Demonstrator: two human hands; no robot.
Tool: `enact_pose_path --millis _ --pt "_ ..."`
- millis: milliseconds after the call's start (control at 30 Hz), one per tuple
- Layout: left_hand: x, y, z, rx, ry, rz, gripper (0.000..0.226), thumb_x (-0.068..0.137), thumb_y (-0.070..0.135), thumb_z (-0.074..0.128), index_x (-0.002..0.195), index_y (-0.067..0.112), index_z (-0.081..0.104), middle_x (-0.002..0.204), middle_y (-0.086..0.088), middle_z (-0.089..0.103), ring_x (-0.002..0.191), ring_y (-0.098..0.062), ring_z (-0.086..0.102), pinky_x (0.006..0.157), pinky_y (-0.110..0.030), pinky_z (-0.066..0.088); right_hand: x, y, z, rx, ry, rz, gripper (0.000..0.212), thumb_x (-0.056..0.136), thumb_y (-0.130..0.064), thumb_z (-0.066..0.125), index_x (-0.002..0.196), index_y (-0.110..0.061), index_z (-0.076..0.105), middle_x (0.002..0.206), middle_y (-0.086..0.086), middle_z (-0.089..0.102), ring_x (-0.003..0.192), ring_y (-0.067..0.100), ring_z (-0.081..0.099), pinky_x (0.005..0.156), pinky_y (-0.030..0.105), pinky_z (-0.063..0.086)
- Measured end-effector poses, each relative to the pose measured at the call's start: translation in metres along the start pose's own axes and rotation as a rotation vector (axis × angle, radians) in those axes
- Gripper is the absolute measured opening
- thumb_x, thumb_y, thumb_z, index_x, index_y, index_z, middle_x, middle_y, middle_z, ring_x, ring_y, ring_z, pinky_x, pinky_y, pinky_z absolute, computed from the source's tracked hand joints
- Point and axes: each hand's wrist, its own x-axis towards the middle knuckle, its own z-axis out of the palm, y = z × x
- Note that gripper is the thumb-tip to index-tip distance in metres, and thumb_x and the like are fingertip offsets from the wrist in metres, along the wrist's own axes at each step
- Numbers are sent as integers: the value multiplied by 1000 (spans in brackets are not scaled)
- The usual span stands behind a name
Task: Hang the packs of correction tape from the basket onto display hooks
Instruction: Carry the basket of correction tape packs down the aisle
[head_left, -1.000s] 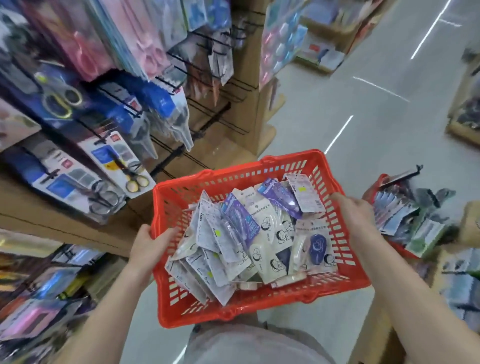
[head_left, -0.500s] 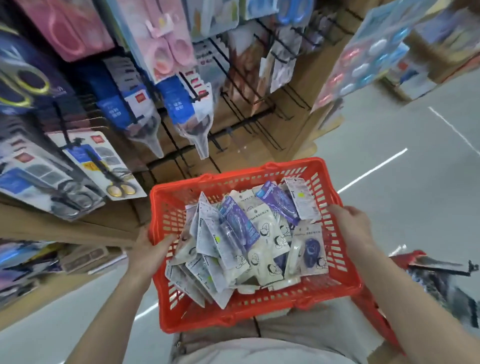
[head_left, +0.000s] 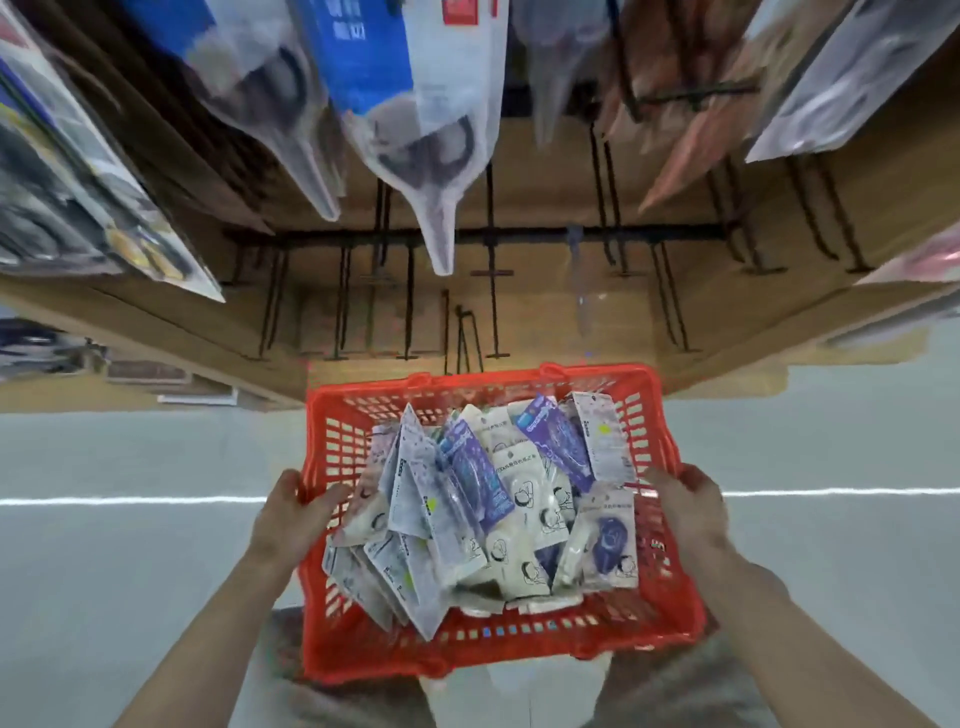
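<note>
A red plastic basket is held in front of me, heaped with several packs of correction tape in white, lilac and purple wrappers. My left hand grips the basket's left rim, thumb inside the wall. My right hand grips the right rim. Straight ahead, bare black display hooks stick out of a brown board below a black rail.
Packs of scissors hang on upper hooks, close overhead and blurred. More hanging goods crowd the left and right sides. A brown shelf ledge juts out below the hooks. Grey floor lies on both sides of the basket.
The view has swung left to face the hook board squarely and closer. The basket stays in both hands; the second red basket at the right has left the view.
</note>
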Motion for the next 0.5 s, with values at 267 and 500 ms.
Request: enact_pose_path --millis 267,500 --pt "121 -47 74 -51 -1 -38 53 59 54 75 96 23 54 103 -6 74 93 -33 72 93 -54 57 113 42 92 -37 -52 -42 51 68 -55 67 101 -17 71 92 10 78 88 36 73 90 50 59" --pt "208 -62 129 -33 27 -32 44 85 39 80 115 17 56 108 -8 71 100 -33 68 94 -49 56 183 50 153 -93 -36 -128 46 75 -50 61 102 -13 67 89 14 72 82 34 67 77 39 52"
